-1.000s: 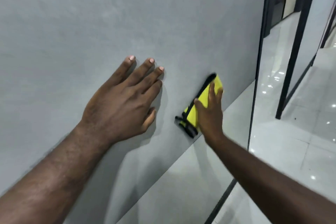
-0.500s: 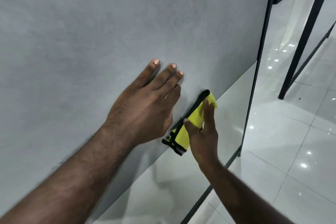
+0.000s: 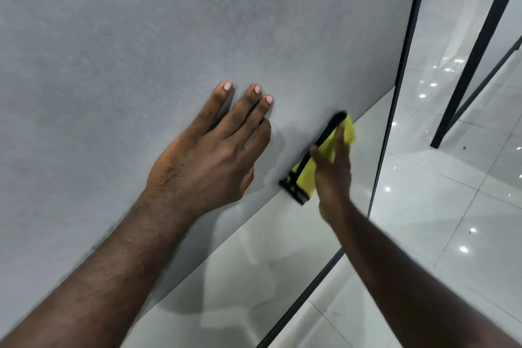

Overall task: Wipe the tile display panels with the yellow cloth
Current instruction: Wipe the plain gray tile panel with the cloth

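A large grey tile display panel (image 3: 141,37) fills the left and centre of the view. My left hand (image 3: 214,155) lies flat on it with straight fingers. My right hand (image 3: 333,172) presses a folded yellow cloth (image 3: 306,178) with a black edge against the panel's lower edge, fingers stretched over the cloth. The cloth sits just right of my left hand, partly covered by my right hand.
A black frame strip (image 3: 395,93) runs along the panel's right edge. Below the panel is a glossy pale surface (image 3: 254,277). To the right lies a shiny white tiled floor (image 3: 452,206) with a black post (image 3: 474,54) standing on it.
My right hand has slid the cloth down and along the panel's lower edge. The view has shifted, and my left hand stays flat on the panel.
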Available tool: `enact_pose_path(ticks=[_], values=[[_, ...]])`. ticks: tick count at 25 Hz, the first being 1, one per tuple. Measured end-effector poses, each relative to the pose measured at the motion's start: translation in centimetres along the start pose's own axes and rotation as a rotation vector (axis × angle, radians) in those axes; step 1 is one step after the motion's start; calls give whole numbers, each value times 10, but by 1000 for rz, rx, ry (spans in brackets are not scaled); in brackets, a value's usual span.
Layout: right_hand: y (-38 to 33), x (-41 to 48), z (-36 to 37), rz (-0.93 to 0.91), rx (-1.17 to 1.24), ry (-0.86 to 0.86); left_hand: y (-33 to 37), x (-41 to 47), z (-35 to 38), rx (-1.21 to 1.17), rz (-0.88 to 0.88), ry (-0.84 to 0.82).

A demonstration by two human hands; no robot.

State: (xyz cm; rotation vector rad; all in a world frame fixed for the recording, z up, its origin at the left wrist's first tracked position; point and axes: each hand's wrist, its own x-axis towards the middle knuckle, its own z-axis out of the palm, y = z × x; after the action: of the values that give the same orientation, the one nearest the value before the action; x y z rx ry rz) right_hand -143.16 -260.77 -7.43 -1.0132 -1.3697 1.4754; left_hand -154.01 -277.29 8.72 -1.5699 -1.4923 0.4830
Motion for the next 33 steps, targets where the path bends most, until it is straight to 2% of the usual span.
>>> enact_pose_path(ticks=[2,3,6,7,10,11,13,15,17,18,20,22,23,25,27,28,31,33], values=[[-15,43,-11,-95,-22,104,1,1,2,5,-12,19],[-18,63,-17,-71,-29,128,2,1,3,3,-14,27],[1,69,-20,213,60,138,2,0,5,8,-17,44],[8,57,-18,233,76,116,2,0,5,11,-20,50],[-13,37,-10,65,126,52,2,1,4,6,-17,45],[-22,45,-9,-18,96,85,2,1,3,-4,-13,39],[-37,66,-11,-61,70,191,3,1,2,-12,-16,32],[-29,71,-10,128,189,254,1,1,1,5,-15,25],[-7,32,-1,320,269,257,2,0,1,19,-15,30],[-1,6,7,315,234,215,2,0,1,21,-16,35],[-5,-22,20,166,167,205,2,0,1,21,-9,38],[-19,-2,19,-64,121,263,2,1,1,6,-5,41],[-23,11,14,-118,93,281,2,1,1,4,-8,45],[-13,24,6,-25,93,289,2,2,1,10,-11,54],[11,0,5,198,159,247,2,2,-1,10,-15,56],[15,-21,10,233,148,206,2,2,-1,10,-16,58],[8,-44,21,4,133,148,2,2,-4,2,-6,61],[1,-29,20,-24,130,169,1,1,-4,-7,-6,63]])
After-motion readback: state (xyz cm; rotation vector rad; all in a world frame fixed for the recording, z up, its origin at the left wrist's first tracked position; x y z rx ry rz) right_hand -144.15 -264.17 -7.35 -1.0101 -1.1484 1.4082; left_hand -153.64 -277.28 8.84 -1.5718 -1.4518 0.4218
